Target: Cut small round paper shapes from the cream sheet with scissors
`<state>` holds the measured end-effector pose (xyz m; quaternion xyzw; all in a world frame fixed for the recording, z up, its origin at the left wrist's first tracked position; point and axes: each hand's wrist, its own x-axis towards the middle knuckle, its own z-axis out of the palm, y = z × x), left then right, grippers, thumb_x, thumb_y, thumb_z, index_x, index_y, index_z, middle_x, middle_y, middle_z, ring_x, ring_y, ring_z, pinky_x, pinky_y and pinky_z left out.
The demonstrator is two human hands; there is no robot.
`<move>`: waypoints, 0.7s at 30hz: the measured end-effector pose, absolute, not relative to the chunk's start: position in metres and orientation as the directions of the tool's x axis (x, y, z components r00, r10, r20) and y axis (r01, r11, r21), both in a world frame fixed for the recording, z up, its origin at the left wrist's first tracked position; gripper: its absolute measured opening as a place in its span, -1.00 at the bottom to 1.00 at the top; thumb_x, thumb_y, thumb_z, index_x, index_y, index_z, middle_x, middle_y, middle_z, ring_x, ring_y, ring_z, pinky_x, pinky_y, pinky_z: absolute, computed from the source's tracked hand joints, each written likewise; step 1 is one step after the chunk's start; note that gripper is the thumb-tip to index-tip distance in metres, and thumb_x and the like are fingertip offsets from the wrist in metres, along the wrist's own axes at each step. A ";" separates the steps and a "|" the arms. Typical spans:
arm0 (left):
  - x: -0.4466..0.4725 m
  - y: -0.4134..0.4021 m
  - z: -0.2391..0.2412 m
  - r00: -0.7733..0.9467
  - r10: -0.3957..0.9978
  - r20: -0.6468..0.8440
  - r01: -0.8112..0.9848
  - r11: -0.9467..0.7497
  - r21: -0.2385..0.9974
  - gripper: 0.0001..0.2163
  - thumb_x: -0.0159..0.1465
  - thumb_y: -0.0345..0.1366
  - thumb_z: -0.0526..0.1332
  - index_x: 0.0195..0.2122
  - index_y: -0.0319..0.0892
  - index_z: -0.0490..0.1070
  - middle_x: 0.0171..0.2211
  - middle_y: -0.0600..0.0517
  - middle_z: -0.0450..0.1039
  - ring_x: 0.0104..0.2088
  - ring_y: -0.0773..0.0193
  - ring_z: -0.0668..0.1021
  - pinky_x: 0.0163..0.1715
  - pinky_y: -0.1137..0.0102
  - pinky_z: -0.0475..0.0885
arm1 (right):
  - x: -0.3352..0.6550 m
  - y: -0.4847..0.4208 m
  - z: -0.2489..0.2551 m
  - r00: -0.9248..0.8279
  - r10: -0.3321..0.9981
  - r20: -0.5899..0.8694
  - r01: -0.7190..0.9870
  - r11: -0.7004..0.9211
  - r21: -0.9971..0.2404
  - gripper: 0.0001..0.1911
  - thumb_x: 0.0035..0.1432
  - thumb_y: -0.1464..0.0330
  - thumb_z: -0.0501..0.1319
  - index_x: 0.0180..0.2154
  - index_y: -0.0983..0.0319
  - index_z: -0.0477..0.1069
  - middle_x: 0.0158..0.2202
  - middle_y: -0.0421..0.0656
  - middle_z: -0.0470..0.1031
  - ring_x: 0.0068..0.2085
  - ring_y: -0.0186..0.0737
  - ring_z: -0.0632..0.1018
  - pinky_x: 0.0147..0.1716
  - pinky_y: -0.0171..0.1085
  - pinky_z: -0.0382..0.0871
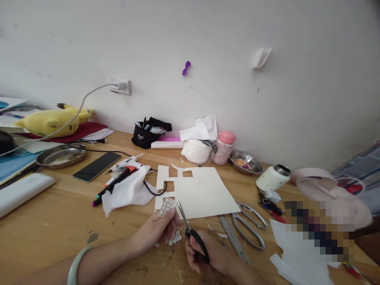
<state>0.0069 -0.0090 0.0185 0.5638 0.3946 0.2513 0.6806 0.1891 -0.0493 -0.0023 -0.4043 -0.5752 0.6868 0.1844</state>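
Note:
My left hand [158, 230] pinches a small piece of patterned paper [168, 206] low in the middle of the wooden desk [59, 221]. My right hand [208, 255] grips small black-handled scissors [192, 233], whose blades point up toward that paper. A cream card sheet [202, 194] with square cut-outs lies just behind both hands. Small cut scraps [175, 238] sit under my left fingers.
Large metal scissors [249, 225] and a steel ruler [233, 237] lie to the right. A phone [96, 166], a metal dish [61, 155], markers on white tissue [124, 190], a black pouch [148, 132], a pink bottle [224, 148] and a white flask [273, 178] stand further back.

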 end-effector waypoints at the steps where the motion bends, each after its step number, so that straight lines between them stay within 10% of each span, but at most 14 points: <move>1: 0.007 -0.009 0.019 0.575 0.780 -0.247 0.103 0.230 0.968 -0.54 0.15 0.13 -0.07 -0.48 -0.21 0.29 -0.69 0.13 0.28 -0.69 0.41 0.27 -0.64 0.49 0.12 | 0.189 -0.049 0.000 -0.612 0.714 -0.341 0.212 -0.267 -0.940 -0.39 -0.05 -0.20 -0.07 -0.51 0.26 0.10 -0.66 -0.22 0.25 -0.69 -0.49 0.21 -0.75 -0.48 -0.04; 21: 0.009 -0.016 0.017 0.742 0.623 -0.250 0.091 0.276 0.957 -0.40 0.13 0.22 -0.17 -0.45 -0.24 0.37 -0.63 0.09 0.29 -0.65 0.40 0.29 -0.54 0.45 0.17 | 0.189 -0.049 -0.003 -0.670 0.698 -0.252 0.189 -0.168 -0.968 -0.34 -0.06 -0.24 -0.15 -0.47 0.27 0.12 -0.64 -0.23 0.23 -0.68 -0.48 0.22 -0.71 -0.45 0.03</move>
